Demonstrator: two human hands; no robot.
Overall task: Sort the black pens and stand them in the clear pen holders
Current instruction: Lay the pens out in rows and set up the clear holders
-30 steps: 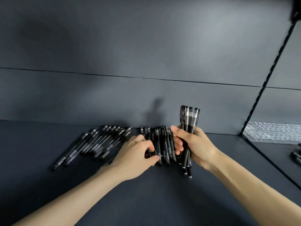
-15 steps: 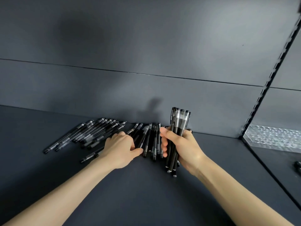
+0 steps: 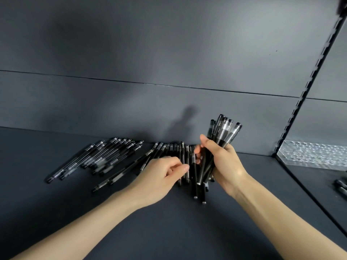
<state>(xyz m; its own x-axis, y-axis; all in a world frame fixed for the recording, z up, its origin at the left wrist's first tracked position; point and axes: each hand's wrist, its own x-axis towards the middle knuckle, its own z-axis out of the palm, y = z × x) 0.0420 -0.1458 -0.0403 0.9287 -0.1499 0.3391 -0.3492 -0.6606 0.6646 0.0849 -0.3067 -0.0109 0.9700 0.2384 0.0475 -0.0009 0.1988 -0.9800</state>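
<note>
My right hand (image 3: 225, 162) grips a bundle of black pens (image 3: 222, 132), held nearly upright with the caps on top, just above the dark shelf. A row of black pens (image 3: 167, 149) lies flat to its left, against the back wall. My left hand (image 3: 159, 177) hovers over this row with curled fingers. Its thumb and forefinger pinch one black pen (image 3: 181, 152) beside the bundle. Another pile of clear-barrelled black pens (image 3: 99, 158) lies further left. A clear pen holder (image 3: 311, 154) with a grid of holes stands on the neighbouring shelf at the right.
A slotted black upright (image 3: 308, 87) and a shelf edge (image 3: 300, 181) separate this shelf from the right one. A few more pens (image 3: 340, 186) lie at the far right edge. The grey back wall stands close behind the pens.
The right hand's bundle has tilted to the right and fanned out at the top. My left hand has shifted right along the row, closer to the bundle, and lifted slightly.
</note>
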